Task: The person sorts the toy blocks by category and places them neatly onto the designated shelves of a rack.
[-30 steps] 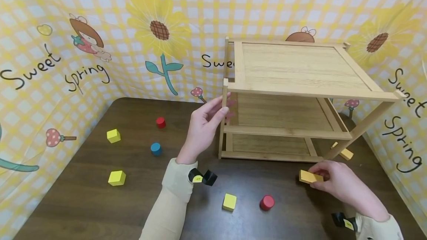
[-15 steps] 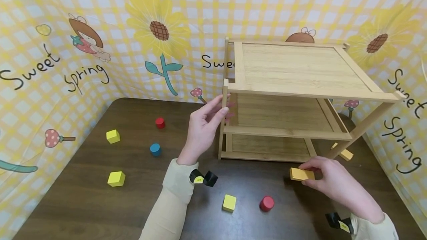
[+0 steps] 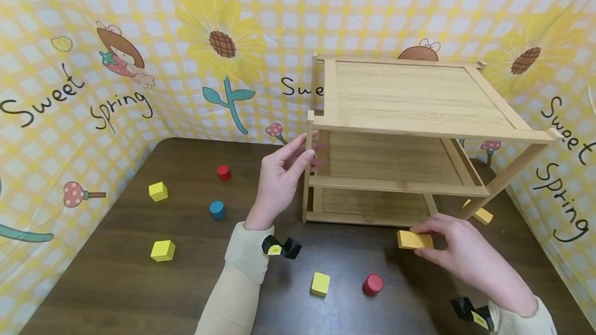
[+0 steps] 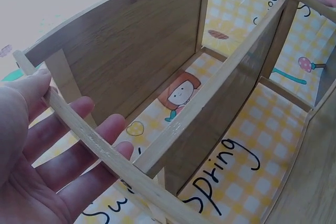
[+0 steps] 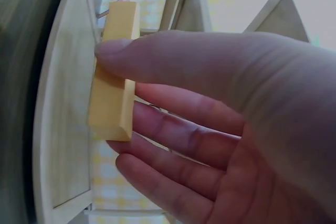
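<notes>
In the head view, a three-tier wooden shelf (image 3: 400,94) stands at the right-centre of the table. My left hand (image 3: 276,186) holds its front left post, thumb in front and fingers reaching behind; the left wrist view shows the thumb on the post (image 4: 79,129). My right hand (image 3: 472,260) pinches an orange-yellow rectangular wooden block (image 3: 414,240) just in front of the bottom tier. In the right wrist view, the thumb lies across the block (image 5: 111,103), with fingers behind it. A yellow cube (image 3: 320,284) and a red cylinder (image 3: 372,284) lie nearer me.
On the left of the table are two yellow cubes, one farther back (image 3: 158,191) and one nearer (image 3: 163,250), plus a small red cylinder (image 3: 224,172) and a blue cylinder (image 3: 217,210). Another rectangular block (image 3: 483,215) lies by the shelf's right leg. A checked cloth (image 3: 261,30) surrounds the table.
My right hand has carried the rectangular block leftward along the shelf's front. The shelf and my left hand have shifted slightly left. The loose blocks stay put.
</notes>
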Demonstrator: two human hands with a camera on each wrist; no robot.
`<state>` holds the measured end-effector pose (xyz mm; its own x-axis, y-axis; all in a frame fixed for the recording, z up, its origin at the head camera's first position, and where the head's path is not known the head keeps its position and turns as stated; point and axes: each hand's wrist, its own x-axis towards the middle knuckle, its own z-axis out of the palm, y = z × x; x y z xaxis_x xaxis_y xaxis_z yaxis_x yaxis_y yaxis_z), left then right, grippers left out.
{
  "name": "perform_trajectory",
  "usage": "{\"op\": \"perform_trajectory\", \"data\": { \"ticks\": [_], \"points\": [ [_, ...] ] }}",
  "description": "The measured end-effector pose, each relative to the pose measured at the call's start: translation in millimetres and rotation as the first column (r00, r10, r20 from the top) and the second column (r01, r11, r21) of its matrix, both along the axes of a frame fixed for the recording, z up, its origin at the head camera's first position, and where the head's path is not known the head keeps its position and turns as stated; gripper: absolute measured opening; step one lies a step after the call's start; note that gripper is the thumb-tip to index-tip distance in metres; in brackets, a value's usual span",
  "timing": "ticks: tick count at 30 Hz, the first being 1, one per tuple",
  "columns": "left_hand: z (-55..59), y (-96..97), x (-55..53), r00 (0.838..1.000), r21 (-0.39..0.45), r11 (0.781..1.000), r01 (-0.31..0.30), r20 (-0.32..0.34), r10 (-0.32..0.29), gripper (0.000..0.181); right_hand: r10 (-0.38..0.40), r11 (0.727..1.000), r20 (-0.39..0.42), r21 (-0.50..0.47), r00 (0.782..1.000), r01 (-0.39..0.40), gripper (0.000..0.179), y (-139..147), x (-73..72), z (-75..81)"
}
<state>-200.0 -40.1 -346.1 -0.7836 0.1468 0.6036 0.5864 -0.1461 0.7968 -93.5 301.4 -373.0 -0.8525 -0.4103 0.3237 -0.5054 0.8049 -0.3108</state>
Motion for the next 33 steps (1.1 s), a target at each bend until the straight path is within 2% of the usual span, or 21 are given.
{"op": "perform_trajectory", "data": {
  "ticks": [16,21,25,29,33],
  "points": [
    [-1.2,-4.3,-2.9,0.998,0.036,0.998,0.059,0.011,-0.059,0.038,0.033,0.995,-0.181,-0.086,0.983,-0.049,0.044,-21,-8.3,43.2],
    [-4.5,-5.3,-1.9,0.998,0.047,0.997,0.061,0.030,-0.063,0.038,0.088,0.983,-0.229,-0.136,0.969,-0.121,0.046,-28,-11.9,50.8],
    [-4.5,-5.6,-2.0,0.998,0.052,0.997,0.055,0.023,-0.056,0.037,0.102,0.977,-0.274,-0.152,0.956,-0.147,0.048,-33,-14.2,57.5],
    [-3.7,-6.1,-3.3,0.999,0.053,0.998,0.044,0.020,-0.045,0.037,0.109,0.968,-0.317,-0.183,0.942,-0.173,0.035,-37,-16.6,65.1],
    [-2.8,-5.9,-3.8,0.999,0.048,0.998,0.034,0.022,-0.035,0.037,0.117,0.954,-0.351,-0.219,0.929,-0.203,0.035,-41,-19.2,73.3]
  ]
}}
